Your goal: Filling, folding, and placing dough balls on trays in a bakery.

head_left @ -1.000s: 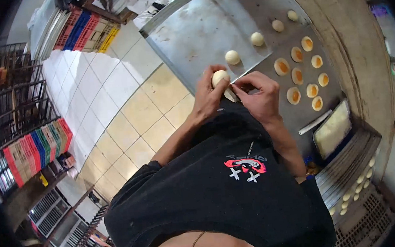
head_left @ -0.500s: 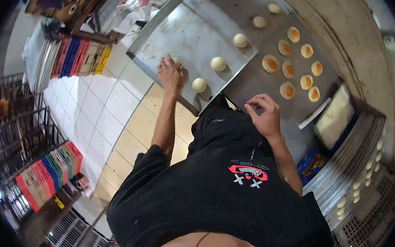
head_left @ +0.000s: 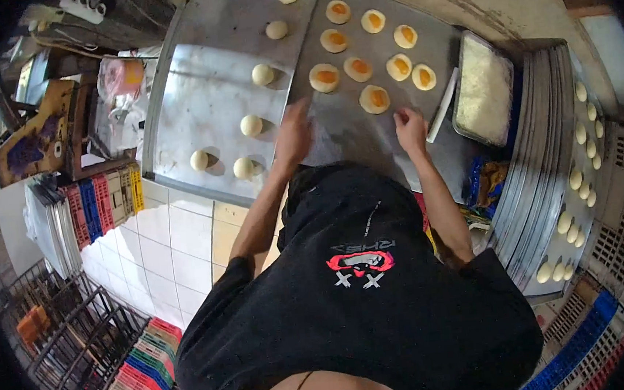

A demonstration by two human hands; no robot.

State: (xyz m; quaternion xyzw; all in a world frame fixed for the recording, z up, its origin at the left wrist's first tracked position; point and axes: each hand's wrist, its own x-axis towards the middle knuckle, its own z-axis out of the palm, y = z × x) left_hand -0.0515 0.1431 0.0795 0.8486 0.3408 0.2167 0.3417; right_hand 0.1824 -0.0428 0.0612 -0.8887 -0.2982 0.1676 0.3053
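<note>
Several round, pale dough balls (head_left: 251, 126) sit spaced out on a metal tray (head_left: 191, 102) at the left. My left hand (head_left: 295, 134) is at the tray's right edge, its fingers smeared by motion. To the right, a grey metal surface (head_left: 330, 142) bears several flattened dough rounds (head_left: 374, 100), each with an orange filling in its middle. My right hand (head_left: 411, 130) hovers low over that surface, close to the nearest round, fingers curled and pinched together. Whatever the pinch holds, if anything, is hidden. A pale flat strip, like a scraper or blade (head_left: 443, 105), lies right of this hand.
A rectangular tray of pale, crumbly filling (head_left: 483, 90) stands at the right. Beside it are stacked metal trays (head_left: 534, 126), with more dough balls (head_left: 580, 133) on a tray further right. Coloured plastic crates (head_left: 146, 369) and a dark metal rack (head_left: 67, 339) stand at the left.
My left hand has let go of the leftmost dough ball and moved right. My right hand's fingers have drawn together. The view has swung, showing more of the right side.
</note>
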